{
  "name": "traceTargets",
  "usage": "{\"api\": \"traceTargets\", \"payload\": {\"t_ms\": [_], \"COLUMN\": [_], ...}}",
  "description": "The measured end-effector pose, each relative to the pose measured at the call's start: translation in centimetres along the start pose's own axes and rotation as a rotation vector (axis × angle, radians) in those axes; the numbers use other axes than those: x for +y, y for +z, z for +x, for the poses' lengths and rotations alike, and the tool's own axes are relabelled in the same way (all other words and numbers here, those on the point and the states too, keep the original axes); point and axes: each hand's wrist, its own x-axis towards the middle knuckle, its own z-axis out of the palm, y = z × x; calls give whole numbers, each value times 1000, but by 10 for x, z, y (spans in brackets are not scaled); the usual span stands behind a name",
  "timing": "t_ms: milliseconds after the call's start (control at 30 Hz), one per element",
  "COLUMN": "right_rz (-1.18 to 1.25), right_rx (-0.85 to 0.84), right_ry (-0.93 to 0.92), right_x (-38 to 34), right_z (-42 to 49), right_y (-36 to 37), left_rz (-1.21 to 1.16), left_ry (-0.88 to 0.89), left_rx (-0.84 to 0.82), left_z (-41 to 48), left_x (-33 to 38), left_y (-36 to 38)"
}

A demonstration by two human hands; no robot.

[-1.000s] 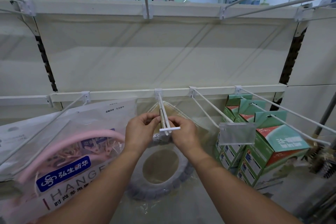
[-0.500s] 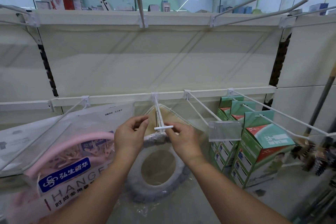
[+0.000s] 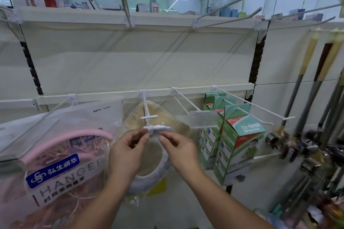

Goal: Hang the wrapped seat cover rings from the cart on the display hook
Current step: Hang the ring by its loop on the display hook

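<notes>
Clear plastic wrap of a seat cover ring (image 3: 149, 176) being threaded onto the white display hook (image 3: 149, 117).
Left hand (image 3: 128, 147) and right hand (image 3: 176, 145) pinch the wrap's top beneath the hook's tip; keep it taut, then slide it rearward.

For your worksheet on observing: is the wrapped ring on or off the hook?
Cannot tell: both hands pinch its top at the hook's tip.

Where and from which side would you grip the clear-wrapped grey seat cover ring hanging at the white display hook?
Pinch the wrapped grey seat cover ring by its bunched top, from the front with a hand either side of the white display hook; the ring dangles loosely below.
</notes>
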Motion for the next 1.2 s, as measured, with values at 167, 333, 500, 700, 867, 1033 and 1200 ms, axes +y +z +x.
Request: {"api": "traceTargets", "payload": {"t_ms": [167,333,500,700,867,1033,1200], "right_rz": [59,118,177,178,170,187,151], "right_rx": [31,21,22,42,81,137,216], "right_ry": [-30,-36,-25,-17,-2,38,72], "right_x": [-5,-10,-8,-3,5,16,28], "right_z": [-27,-50,-71,-86,-96,-110,-126], "right_y": [-6,-8,-9,-10,-19,-36,-63], "left_rz": [-67,-89,-110,-130,-108,-99,-112], "left_ry": [-15,-12,-41,-63,-55,-44,-53], "left_rx": [-22,-32,-34,-41,-59,-109,-181], "left_z": [-21,-39,-53,-67,-81,-93,-107], "left_x": [2,4,6,-1,-1,2,-4], "left_y": [-8,-18,-21,-20,-14,1,24]}}
